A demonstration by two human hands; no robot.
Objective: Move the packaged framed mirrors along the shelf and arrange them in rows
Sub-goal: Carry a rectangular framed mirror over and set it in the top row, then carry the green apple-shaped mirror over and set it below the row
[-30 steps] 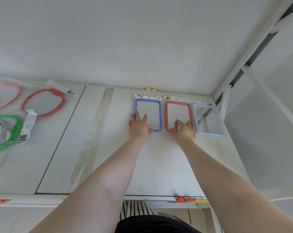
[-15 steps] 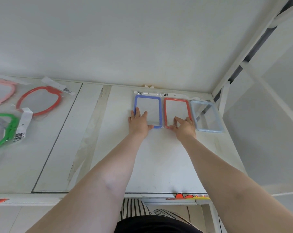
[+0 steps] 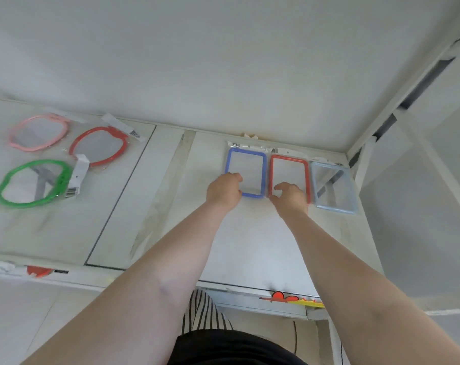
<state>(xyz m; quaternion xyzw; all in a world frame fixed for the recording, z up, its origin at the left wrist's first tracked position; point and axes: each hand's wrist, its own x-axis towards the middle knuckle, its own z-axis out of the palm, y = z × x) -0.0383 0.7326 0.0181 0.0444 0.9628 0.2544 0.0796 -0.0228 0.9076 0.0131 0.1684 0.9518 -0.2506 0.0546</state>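
Head view: three rectangular plastic-framed mirrors, blue (image 3: 246,173), red (image 3: 289,175) and grey (image 3: 333,187), form one row; oval mirrors (image 3: 33,183) remain loose. Left hand (image 3: 223,191) curls on blue; right hand (image 3: 289,197) on red.

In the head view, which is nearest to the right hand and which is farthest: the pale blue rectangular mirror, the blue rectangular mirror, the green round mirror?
From the right hand:
1. Pale blue rectangular mirror, just to its right, by the shelf's end.
2. Blue rectangular mirror, to its left, under the left hand.
3. Green round mirror, far left on the shelf.
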